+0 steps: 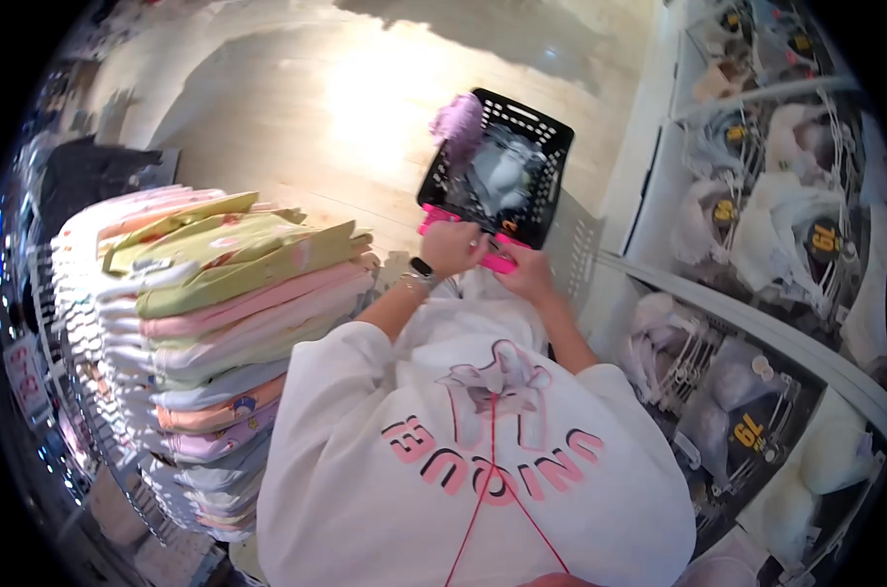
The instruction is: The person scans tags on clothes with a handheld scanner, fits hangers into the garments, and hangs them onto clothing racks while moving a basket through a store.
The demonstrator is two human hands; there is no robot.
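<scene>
A black shopping basket (553, 147) with perforated sides is in front of me, just past my hands. Its near side has a bright pink handle (503, 256). My left hand (447, 247), with a dark band on the wrist, is closed around the left part of this handle. At its right end, my right hand (526, 273) is closed too, with the fingers partly hidden. Inside the basket lie grey-blue garments (505, 171). A fluffy lilac item (458, 122) hangs over the basket's left rim.
On my left, a rack of folded-over pastel clothes (218, 328) on white hangers stands close. To the right are white-edged display bins (649, 279) holding underwear on hangers, with yellow "79" tags (747, 430). Pale wooden floor (296, 127) stretches ahead.
</scene>
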